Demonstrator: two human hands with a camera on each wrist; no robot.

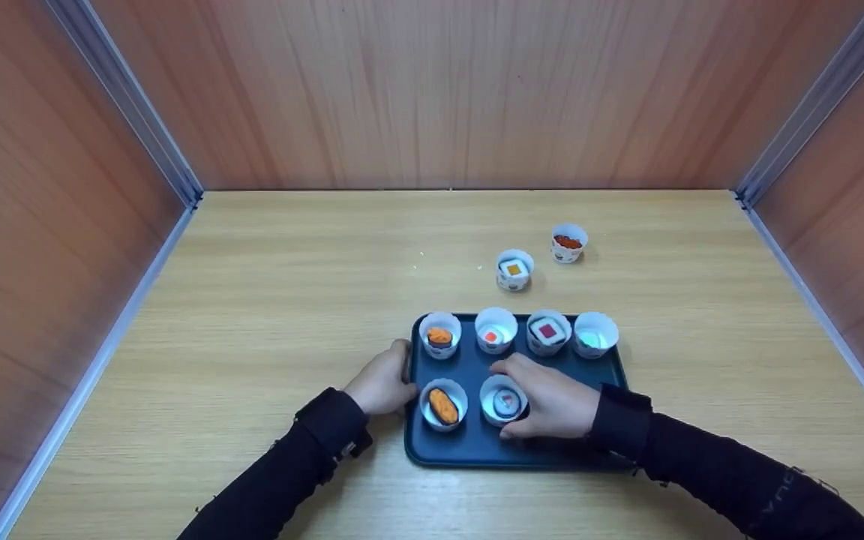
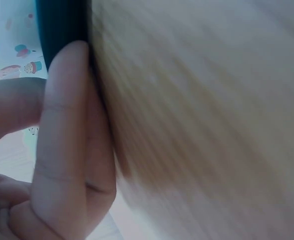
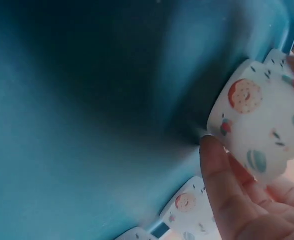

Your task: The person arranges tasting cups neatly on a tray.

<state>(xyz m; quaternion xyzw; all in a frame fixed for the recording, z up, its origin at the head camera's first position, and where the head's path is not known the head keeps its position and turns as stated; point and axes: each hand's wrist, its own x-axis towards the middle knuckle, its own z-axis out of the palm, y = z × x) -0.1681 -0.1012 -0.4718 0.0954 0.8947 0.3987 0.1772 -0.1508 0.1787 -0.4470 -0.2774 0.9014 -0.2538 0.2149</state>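
My right hand [image 1: 552, 401] grips a printed paper cup [image 3: 266, 115] between thumb and fingers, on the dark blue-green tray [image 1: 469, 451]. Inside that cup sits a round bluish-white piece [image 1: 507, 403]. At the tray's left edge, my left hand [image 1: 383, 382] holds the rim; its bent fingers [image 2: 67, 130] press on the tray's side in the left wrist view. Just right of it stands a cup [image 1: 430, 420] with a long orange piece [image 1: 443, 406]. Along the tray's far side several more cups stand in a row, including one with an orange-topped piece [image 1: 439, 337].
Behind the tray, two cups stand on the wooden table [image 1: 289, 285]: one with a white square piece [image 1: 513, 268] with a yellow centre, another with reddish-brown bits [image 1: 568, 242]. Small white crumbs lie nearby. Wood-grain panels [image 1: 432, 97] enclose the back and sides.
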